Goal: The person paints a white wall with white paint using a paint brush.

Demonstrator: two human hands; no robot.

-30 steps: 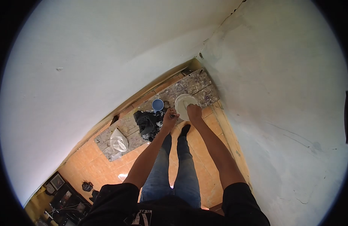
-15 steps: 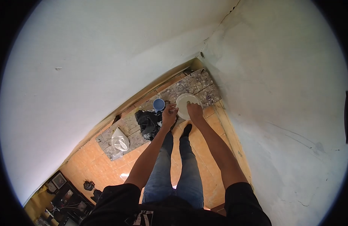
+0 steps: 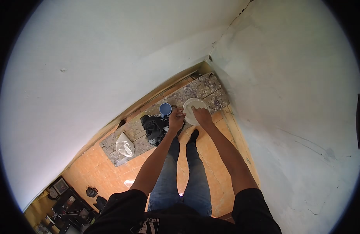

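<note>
A round white tub (image 3: 205, 120) of pale paste stands on a paint-spattered plank platform (image 3: 184, 93). My right hand (image 3: 202, 116) is over the tub, one finger pointing down to the paste and the others curled; anything held in it is too small to make out. Beside the tub's left rim is my left hand (image 3: 175, 118), fingers closed; whether they grip the rim or something small cannot be seen. A blue cup (image 3: 165, 109) stands just left of that hand. Dark crumpled cloth (image 3: 152, 128) lies below the cup.
A white plastic bag (image 3: 124, 147) rests at the platform's left end. Pale walls meet in a corner, with a crack (image 3: 241, 12) running up it. My legs (image 3: 164, 175) stand over the orange tiled floor (image 3: 110, 177). Dark furniture (image 3: 73, 206) with cables is at lower left.
The view has shifted slightly. My right hand's finger has moved a little within the tub, toward its left side. My left hand stays by the rim.
</note>
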